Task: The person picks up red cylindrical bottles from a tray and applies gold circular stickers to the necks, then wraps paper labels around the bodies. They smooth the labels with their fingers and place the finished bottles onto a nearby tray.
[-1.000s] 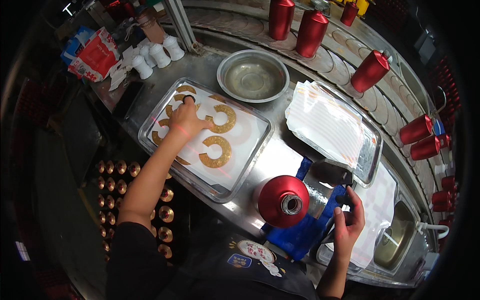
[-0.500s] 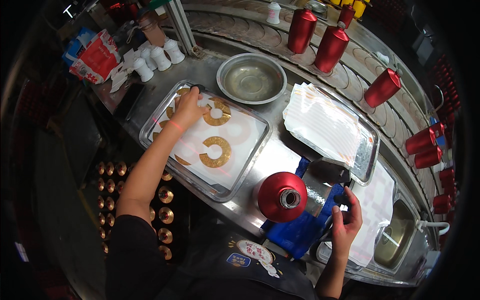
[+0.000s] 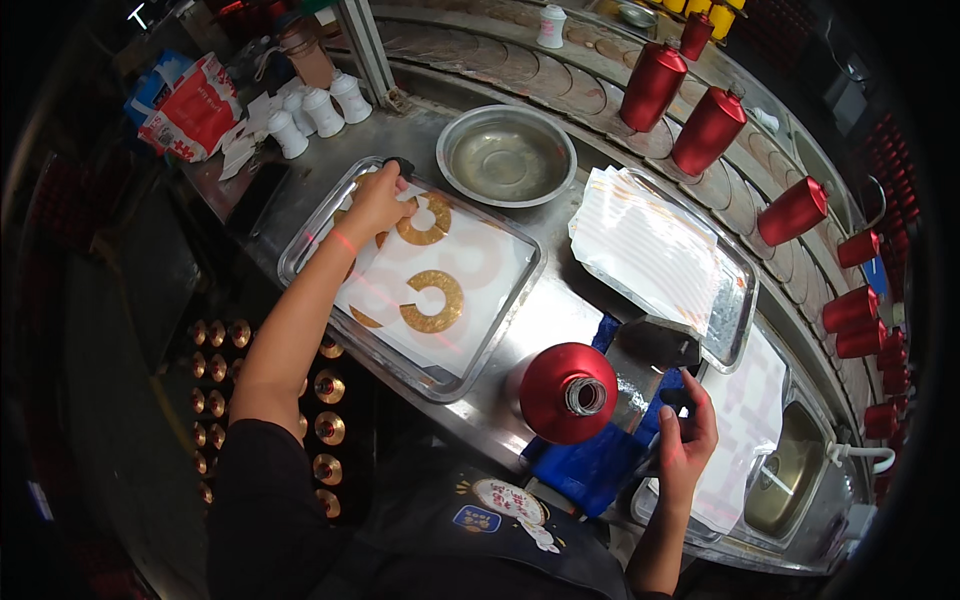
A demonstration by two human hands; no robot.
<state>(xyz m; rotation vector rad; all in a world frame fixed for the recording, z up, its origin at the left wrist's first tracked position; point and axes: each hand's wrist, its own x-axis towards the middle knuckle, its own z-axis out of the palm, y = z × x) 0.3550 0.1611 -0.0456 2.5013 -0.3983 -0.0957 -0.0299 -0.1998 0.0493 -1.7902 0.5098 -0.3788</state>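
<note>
Left hand further upward, perhaps pinching ring

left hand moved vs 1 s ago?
Barely. The left hand stays at the far-left corner of the metal tray, over the same gold C-shaped label; the whole view shifted, not the hand against the tray.

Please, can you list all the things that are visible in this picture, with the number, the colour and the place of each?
gold labels: at least three, gold, on the near tray
near tray: one, steel, left
far tray: one, steel, holds white sheets
white sheets: a stack, white
bowl: one, steel, behind the trays
big red bottle: one, lying before the person
red bottles: several, on the curved conveyor
white bottles: several, far left
left hand: on the labels
right hand: on a dark handle
</note>
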